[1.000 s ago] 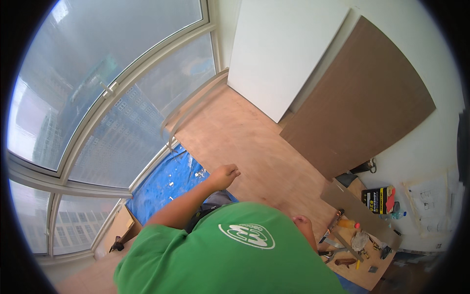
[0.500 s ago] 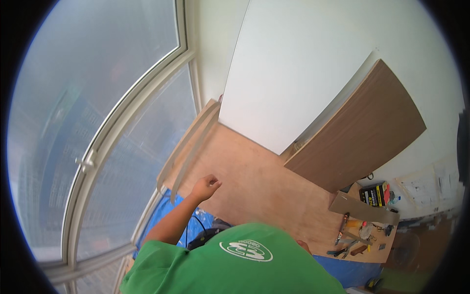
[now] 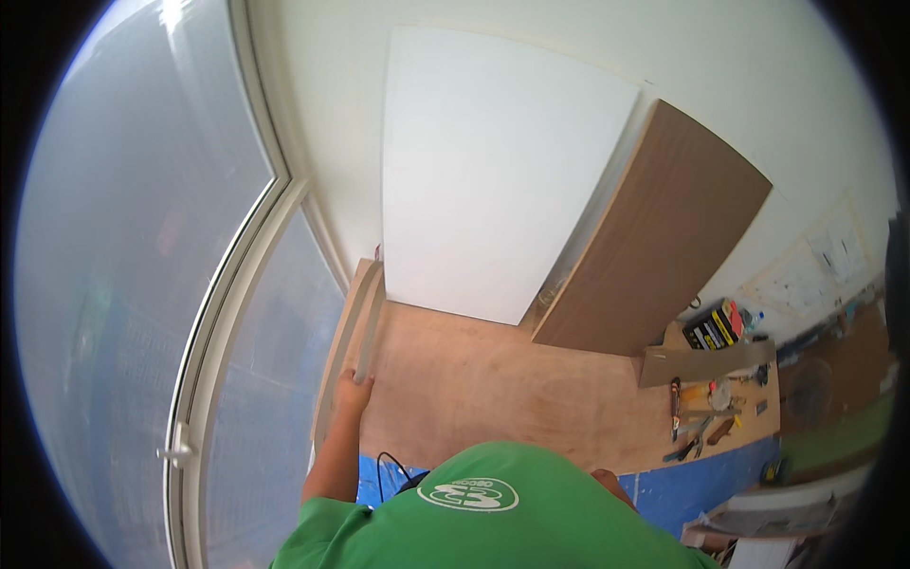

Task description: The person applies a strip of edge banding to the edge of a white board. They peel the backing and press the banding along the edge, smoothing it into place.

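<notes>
My left hand (image 3: 354, 391) is at the left end of the wooden worktop (image 3: 474, 389). Its fingers are closed on the near end of a long, thin, grey-brown edging strip (image 3: 372, 327). A second strip (image 3: 347, 332) of the same kind runs beside it along the worktop's left edge. Of my right hand (image 3: 609, 484) only a bit of skin shows past the green shirt, at the worktop's front edge. The fingers there are hidden, so I cannot tell what they do.
A white panel (image 3: 493, 171) and a brown wood panel (image 3: 654, 228) lean on the wall behind the worktop. At right lie a short board (image 3: 706, 364), a black-and-yellow can (image 3: 711, 327) and several hand tools (image 3: 701, 431). A window (image 3: 237, 332) stands close on the left.
My left hand has moved forward and left from over the bare worktop and closed on a strip's near end. The view has shifted, with the worktop now appearing straighter across.
</notes>
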{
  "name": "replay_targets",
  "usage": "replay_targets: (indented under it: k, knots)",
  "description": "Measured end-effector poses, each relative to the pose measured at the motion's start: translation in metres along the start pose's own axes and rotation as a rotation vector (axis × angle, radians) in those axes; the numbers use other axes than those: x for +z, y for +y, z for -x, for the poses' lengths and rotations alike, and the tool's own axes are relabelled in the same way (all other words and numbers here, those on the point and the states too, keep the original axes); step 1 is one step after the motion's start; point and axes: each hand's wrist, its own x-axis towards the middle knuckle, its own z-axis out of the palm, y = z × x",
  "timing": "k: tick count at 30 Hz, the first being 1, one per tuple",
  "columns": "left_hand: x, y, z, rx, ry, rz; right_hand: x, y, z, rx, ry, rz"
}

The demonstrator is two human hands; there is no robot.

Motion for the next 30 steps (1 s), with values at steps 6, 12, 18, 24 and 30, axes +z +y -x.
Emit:
replay_targets:
  k: [6,12,18,24,30]
  knots:
    - [0.002,-0.007,-0.005,-0.048,-0.105,-0.201,0.016,-0.03,0.024,-0.02,-0.016,0.052]
    - [0.006,-0.01,-0.004,-0.092,-0.197,-0.282,0.019,-0.008,0.017,0.025,0.009,0.045]
    - [0.017,-0.021,-0.006,-0.175,-0.211,-0.236,0.012,0.026,-0.011,0.067,-0.035,-0.028]
    - [0.008,-0.017,0.002,-0.158,-0.182,-0.182,0.001,0.028,-0.019,0.048,-0.068,-0.01]
    - [-0.01,-0.033,0.011,0.03,0.043,-0.144,-0.006,0.016,-0.019,0.053,-0.094,0.028]
